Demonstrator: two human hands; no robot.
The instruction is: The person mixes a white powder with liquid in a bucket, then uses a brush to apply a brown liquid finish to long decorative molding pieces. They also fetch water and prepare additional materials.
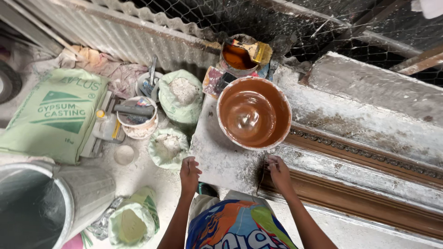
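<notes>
The left hand point(189, 171) rests with fingers together and curled over the near left edge of a plaster-crusted slab point(221, 159), while the right hand point(278, 169) presses loosely spread fingers on its near right edge, beside the long ornate moulding point(364, 180). A wide bowl of brown liquid point(254, 113) fills the slab's far half, leaving bare room only near the hands. Open plaster bags point(168, 146), a tool bucket point(137, 117) and a metal bin point(55, 198) crowd the left; the moulding's long axis runs right and nearer.
</notes>
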